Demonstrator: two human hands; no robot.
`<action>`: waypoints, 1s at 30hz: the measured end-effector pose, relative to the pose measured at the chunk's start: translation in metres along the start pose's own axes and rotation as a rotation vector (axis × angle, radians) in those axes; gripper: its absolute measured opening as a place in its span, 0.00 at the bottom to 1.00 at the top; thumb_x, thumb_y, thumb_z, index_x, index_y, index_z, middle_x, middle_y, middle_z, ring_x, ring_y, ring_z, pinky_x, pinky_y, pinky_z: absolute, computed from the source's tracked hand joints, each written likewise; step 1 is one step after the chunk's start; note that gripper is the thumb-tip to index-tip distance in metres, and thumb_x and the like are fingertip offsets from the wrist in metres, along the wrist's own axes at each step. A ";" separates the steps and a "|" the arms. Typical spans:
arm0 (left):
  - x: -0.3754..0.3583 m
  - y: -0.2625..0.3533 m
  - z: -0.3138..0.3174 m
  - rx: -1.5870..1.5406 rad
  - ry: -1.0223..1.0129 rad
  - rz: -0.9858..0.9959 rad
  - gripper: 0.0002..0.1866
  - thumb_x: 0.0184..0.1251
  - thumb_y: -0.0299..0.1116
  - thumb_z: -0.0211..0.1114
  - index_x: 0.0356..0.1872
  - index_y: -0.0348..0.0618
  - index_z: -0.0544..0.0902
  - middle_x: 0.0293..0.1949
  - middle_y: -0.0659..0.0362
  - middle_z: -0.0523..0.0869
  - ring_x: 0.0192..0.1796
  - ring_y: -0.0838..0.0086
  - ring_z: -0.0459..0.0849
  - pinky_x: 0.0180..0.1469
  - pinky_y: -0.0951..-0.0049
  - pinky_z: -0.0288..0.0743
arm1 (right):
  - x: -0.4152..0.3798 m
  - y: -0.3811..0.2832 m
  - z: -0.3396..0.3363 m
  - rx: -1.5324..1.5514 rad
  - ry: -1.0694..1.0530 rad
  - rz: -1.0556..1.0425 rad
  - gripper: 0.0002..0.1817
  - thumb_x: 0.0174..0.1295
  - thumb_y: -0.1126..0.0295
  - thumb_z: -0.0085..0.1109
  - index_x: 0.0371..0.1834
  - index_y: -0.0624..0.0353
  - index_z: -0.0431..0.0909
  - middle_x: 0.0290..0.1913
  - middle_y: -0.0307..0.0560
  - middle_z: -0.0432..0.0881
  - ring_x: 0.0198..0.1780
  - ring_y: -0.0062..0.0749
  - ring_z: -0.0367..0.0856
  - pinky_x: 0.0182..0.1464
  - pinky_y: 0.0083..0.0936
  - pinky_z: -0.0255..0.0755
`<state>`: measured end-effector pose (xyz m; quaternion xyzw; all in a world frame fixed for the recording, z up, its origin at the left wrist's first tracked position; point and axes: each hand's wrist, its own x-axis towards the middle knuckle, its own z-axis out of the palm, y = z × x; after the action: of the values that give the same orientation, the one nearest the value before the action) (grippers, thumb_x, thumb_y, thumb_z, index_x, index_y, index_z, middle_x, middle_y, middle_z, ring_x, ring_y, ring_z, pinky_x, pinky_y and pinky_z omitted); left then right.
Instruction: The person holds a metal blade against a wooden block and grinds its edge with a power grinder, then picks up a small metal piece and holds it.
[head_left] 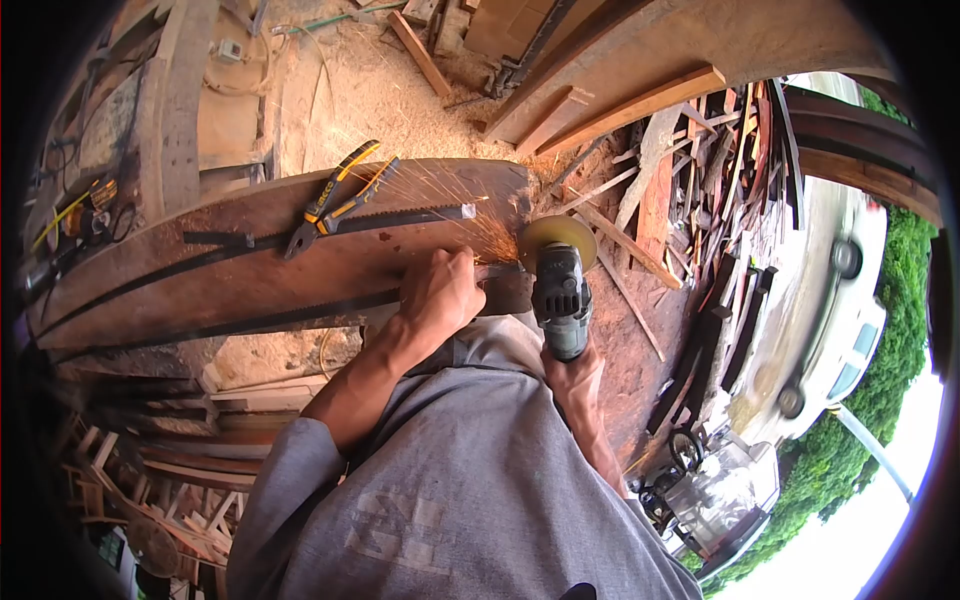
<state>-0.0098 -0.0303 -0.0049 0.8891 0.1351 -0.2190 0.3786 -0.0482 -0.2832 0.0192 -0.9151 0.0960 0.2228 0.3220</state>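
My right hand (574, 374) is wrapped round the lower body of an angle grinder (562, 300). The grinder's round disc (556, 238) meets the end of a dark metal piece (503, 273), and orange sparks fly up and left from there. Closed on that piece, my left hand (443, 288) is just left of the disc. Beyond it, pliers with yellow and black handles (335, 200) lie on the wooden board (440, 180), across a dark toothed strip (400, 217). Another dark toothed strip (300, 313) runs along the near edge.
Scrap wood (655, 200) is piled at the right, beside dark bars (735, 325). Planks (630, 110) lie beyond the board, over a sawdust-covered floor (350, 90). A power tool (100, 195) is at far left. A white vehicle (840, 330) and a motorcycle (685, 450) stand outside.
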 end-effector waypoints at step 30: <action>-0.001 -0.001 -0.001 0.021 0.050 0.073 0.08 0.64 0.28 0.65 0.34 0.30 0.85 0.29 0.32 0.85 0.36 0.37 0.87 0.39 0.45 0.82 | 0.005 -0.001 0.002 0.101 0.032 -0.056 0.21 0.54 0.69 0.68 0.49 0.70 0.79 0.36 0.71 0.87 0.42 0.63 0.90 0.44 0.45 0.82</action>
<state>-0.0110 -0.0291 -0.0039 0.9025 0.1099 -0.1842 0.3735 -0.0444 -0.2815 0.0160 -0.9035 0.0866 0.1939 0.3723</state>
